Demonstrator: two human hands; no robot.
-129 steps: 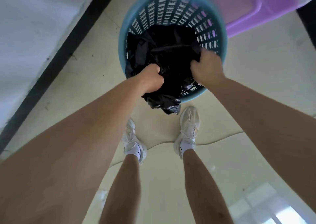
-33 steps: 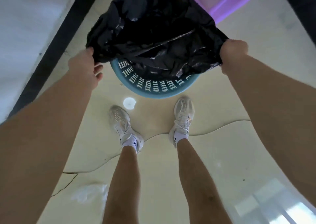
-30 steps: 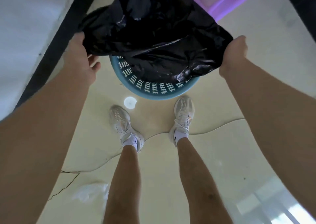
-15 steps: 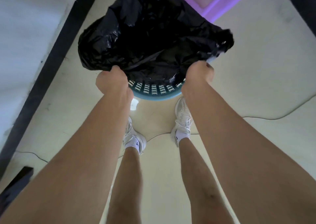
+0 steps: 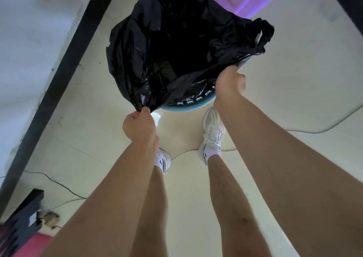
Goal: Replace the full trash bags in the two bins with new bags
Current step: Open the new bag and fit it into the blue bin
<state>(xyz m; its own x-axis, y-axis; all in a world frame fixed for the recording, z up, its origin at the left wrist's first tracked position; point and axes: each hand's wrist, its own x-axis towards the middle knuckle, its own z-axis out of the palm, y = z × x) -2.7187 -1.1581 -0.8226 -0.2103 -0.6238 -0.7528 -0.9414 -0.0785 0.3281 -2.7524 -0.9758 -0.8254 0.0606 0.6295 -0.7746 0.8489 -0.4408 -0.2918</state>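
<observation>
The left hand [image 5: 138, 128] pinches the black bag [image 5: 172, 46] hem below the blue bin [image 5: 193, 104] near rim; the right hand [image 5: 230, 82] fingers clench it there. Uneven tension may tear the film or unseat the far hem.

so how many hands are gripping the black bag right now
2. The left hand pinches the near left edge of the black bag, out past the blue bin. The right hand grips the near right edge at the bin's rim.
</observation>
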